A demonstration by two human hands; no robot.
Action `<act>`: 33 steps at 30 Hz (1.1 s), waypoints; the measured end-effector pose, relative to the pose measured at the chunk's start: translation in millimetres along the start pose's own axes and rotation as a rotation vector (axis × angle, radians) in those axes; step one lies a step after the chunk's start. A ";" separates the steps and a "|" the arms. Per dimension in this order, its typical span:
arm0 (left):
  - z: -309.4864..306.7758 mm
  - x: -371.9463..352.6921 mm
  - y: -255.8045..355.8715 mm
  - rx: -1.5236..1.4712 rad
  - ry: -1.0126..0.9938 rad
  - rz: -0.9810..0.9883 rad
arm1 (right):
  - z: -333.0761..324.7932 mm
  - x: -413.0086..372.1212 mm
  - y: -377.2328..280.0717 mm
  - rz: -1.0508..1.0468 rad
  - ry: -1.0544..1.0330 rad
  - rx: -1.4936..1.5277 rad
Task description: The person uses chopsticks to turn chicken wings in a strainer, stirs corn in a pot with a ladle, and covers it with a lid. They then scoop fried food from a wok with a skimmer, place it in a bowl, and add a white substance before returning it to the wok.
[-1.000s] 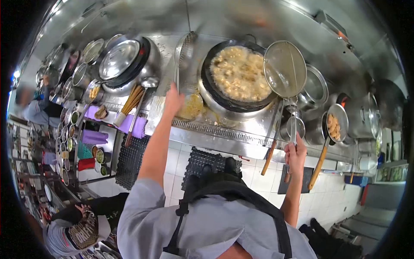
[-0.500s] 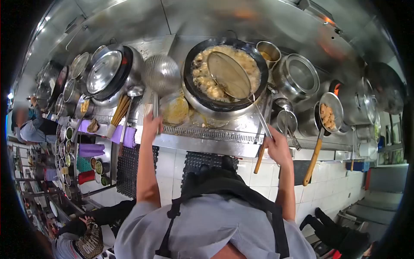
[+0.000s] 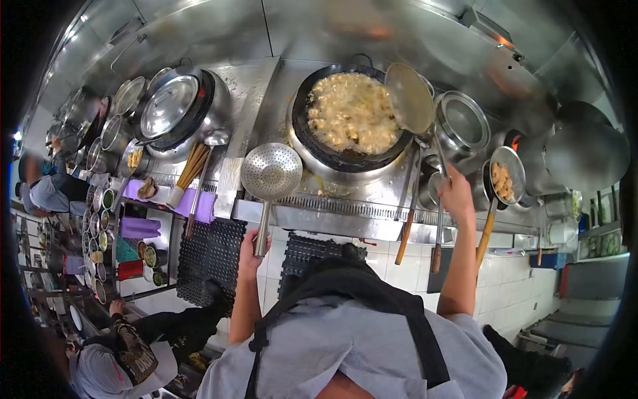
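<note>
My left hand (image 3: 250, 249) is closed round the metal handle of a perforated skimmer (image 3: 271, 171), whose round bowl hangs over the counter's front edge, left of the wok. My right hand (image 3: 456, 194) grips the handle of a fine-mesh strainer (image 3: 409, 98). That strainer's disc is tilted up at the wok's right rim. Between the two tools sits a black wok (image 3: 300, 123) full of bubbling oil, with many pale golden pieces (image 3: 352, 110) frying in it.
At left stand a lidded pot (image 3: 169, 106) and a bundle of sticks (image 3: 191, 166). On the right are a steel pot (image 3: 464, 120) and a wooden-handled strainer (image 3: 508, 174) holding fried pieces. Co-workers are at lower left (image 3: 109, 366) and far left (image 3: 50, 189).
The mesh strainer has moved right from over the wok to its right rim. The perforated skimmer has come down and toward me, and my left hand has lowered with it.
</note>
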State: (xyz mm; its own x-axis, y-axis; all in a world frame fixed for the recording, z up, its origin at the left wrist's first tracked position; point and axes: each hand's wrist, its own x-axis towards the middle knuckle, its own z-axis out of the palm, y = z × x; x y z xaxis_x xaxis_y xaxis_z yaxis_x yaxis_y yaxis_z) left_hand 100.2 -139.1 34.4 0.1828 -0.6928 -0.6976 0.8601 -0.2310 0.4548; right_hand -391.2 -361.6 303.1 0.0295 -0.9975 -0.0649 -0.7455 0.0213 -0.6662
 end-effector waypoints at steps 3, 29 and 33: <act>-42.7 -15.9 -21.7 0.999 0.026 0.460 | 23.2 -25.4 11.9 0.132 -0.104 0.208; -184.1 -60.9 -152.9 1.047 0.115 0.068 | -32.0 190.8 11.7 -0.375 -0.043 -0.253; -183.5 -67.5 -172.8 1.004 0.126 0.064 | -12.8 220.2 -2.6 -0.229 -0.318 -0.103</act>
State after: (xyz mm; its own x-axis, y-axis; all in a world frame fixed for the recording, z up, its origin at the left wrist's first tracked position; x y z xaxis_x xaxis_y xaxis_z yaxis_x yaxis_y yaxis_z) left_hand 26.7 72.9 -98.7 0.3136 -0.6605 -0.6822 0.0599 -0.7032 0.7084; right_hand -391.3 -582.1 300.1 0.3950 -0.9044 -0.1611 -0.7579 -0.2218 -0.6135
